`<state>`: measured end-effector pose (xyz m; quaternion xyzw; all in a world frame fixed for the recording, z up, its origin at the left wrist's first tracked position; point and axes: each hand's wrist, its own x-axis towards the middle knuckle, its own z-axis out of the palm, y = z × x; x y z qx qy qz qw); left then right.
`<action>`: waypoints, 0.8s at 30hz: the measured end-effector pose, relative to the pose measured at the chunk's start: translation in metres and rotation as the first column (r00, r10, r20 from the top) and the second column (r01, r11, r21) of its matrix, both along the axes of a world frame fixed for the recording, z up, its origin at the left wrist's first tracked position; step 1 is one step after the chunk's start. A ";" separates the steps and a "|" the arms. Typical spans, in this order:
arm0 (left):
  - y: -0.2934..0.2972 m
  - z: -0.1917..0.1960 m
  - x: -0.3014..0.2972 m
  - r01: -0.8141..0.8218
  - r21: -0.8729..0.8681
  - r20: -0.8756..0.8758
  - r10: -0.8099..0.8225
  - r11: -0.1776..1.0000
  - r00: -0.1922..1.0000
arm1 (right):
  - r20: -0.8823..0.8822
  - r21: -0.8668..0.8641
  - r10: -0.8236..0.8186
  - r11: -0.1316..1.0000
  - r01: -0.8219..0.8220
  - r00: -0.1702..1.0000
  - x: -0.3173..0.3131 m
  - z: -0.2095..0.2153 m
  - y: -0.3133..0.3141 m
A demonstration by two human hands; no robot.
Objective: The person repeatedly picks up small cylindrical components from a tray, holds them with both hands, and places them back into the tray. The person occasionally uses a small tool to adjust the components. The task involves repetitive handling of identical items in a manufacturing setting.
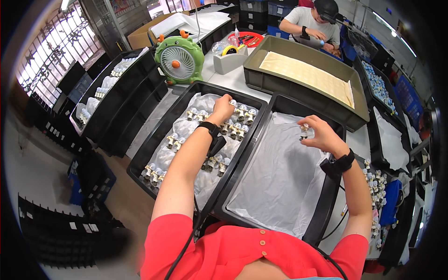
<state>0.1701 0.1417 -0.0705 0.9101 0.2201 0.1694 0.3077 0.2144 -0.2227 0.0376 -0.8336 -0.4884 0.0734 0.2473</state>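
Nearest, two black trays sit side by side on the desk (pixel 224 79), each lined with a thin plastic sheet that likely keeps small parts clean and easy to lift out together. The right tray (pixel 326 205) holds only its liner; the left tray (pixel 154 144) carries rows of small white and metal fittings (pixel 156 173), set in neat groups so they can be picked one at a time.

The left hand (pixel 223 109) reaches to the far end of the left tray, its grip curled together over one of the fittings (pixel 235 127) there; whether it has that piece clamped or only touches it, I cannot tell. The right hand (pixel 322 135) hovers above the far part of the right tray, fingertips pinched on a single small fitting (pixel 304 130), held up off the liner, apparently for a look. Both wrists wear dark bands.

To the right, more of the same fittings (pixel 375 186) lie heaped beside the right tray, within easy reach. Farther off stand a green desk fan (pixel 178 59), a grey crate (pixel 298 79) with a pale sheet inside, and a tape dispenser (pixel 229 58). At the far end, another person (pixel 312 21) works at the same desk.
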 end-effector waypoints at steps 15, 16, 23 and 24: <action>-0.001 -0.002 0.000 0.088 -0.077 -0.007 -0.088 0.993 0.996 | -0.134 0.297 0.164 0.948 -0.119 0.977 -0.066 0.017 0.048; -0.002 -0.002 -0.002 0.079 0.017 0.007 -0.079 0.997 0.997 | -0.146 0.362 0.160 0.927 -0.098 0.976 -0.068 0.015 0.051; -0.045 0.046 -0.036 0.130 -0.149 0.315 -0.078 0.980 0.946 | -0.283 0.660 0.235 0.752 0.011 0.930 -0.074 -0.007 0.065; -0.059 0.059 -0.049 0.220 -0.262 0.326 -0.129 0.940 0.937 | -0.299 0.672 0.248 0.740 0.019 0.921 -0.074 -0.010 0.066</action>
